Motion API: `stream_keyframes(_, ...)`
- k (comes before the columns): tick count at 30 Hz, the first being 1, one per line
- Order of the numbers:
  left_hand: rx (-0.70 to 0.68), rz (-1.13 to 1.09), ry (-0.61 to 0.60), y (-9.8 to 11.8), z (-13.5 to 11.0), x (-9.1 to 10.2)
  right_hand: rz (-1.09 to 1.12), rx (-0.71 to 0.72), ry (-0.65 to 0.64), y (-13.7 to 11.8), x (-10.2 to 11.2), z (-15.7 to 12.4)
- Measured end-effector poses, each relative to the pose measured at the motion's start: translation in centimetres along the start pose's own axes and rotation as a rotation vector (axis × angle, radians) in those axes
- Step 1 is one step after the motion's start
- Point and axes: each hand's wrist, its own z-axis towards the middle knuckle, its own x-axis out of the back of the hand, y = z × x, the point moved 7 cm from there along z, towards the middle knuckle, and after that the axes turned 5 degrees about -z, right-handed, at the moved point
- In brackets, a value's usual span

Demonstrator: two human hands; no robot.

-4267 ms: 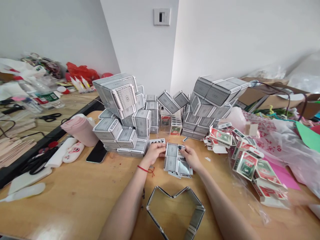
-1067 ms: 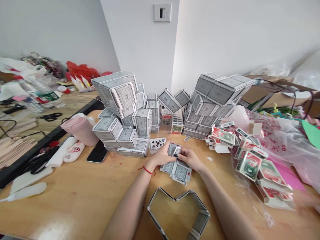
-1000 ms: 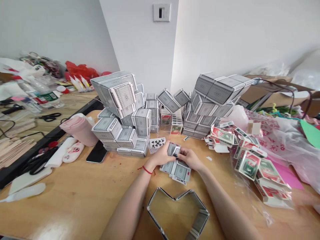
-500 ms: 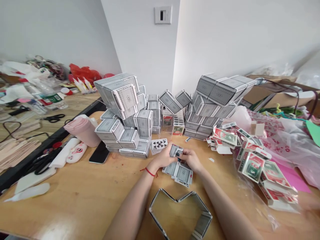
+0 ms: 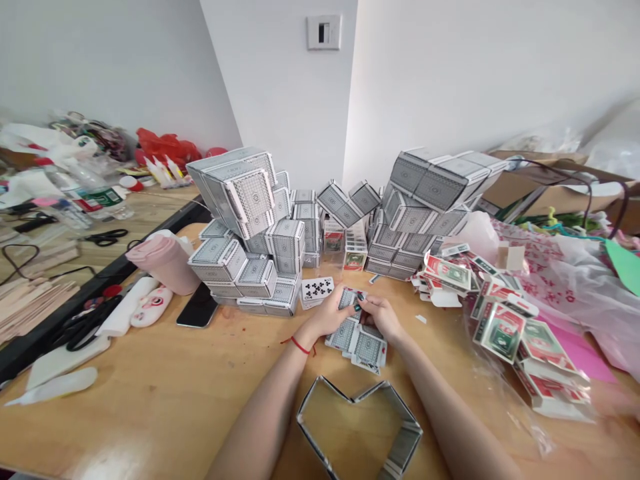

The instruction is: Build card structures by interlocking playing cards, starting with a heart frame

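Note:
My left hand (image 5: 331,312) grips a grey-backed playing card (image 5: 349,299) from its left side. On the opposite side, the fingers of my right hand (image 5: 379,315) pinch the same card's edge. Under and in front of both hands lie more grey-backed cards (image 5: 369,349), spread face down on the table. A small face-up pile with a club card (image 5: 317,289) on top sits just left of my left hand. Between my forearms, nearer to me, stands a heart-shaped frame (image 5: 409,427) made of folded cards.
Stacked card-built boxes (image 5: 221,260) rise at the left and more boxes (image 5: 413,216) at the right. Opened card packets (image 5: 505,331) lie on the right. A phone (image 5: 197,307), a pink cup (image 5: 163,261) and a glue bottle (image 5: 55,387) are on the left.
My right thumb and fingers have shifted slightly up along the card's edge. My left thumb is now more plainly in sight. The cards on the table stay where they were.

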Motion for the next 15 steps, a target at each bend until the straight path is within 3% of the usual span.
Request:
stream_keyframes(5,0.049,-0.172,0.077,-0.4,-0.2,0.6,0.31,0.0,-0.152,-0.1,0.0,-0.1)
stream_keyframes(8,0.041,-0.315,0.221,-0.8,-0.4,2.2,0.488,0.018,-0.12,-0.7,1.2,-0.4)
stream_keyframes(11,-0.018,-0.194,0.325,-0.5,-0.7,3.6,0.608,0.082,-0.068,-1.5,2.5,-0.6)
stream_keyframes(13,-0.05,0.044,0.236,0.1,-0.8,3.0,0.629,0.132,-0.034,-1.9,3.2,-0.7)
stream_keyframes(15,-0.086,0.302,0.061,0.7,-0.9,1.5,0.58,0.14,-0.013,-1.9,3.5,-0.6)
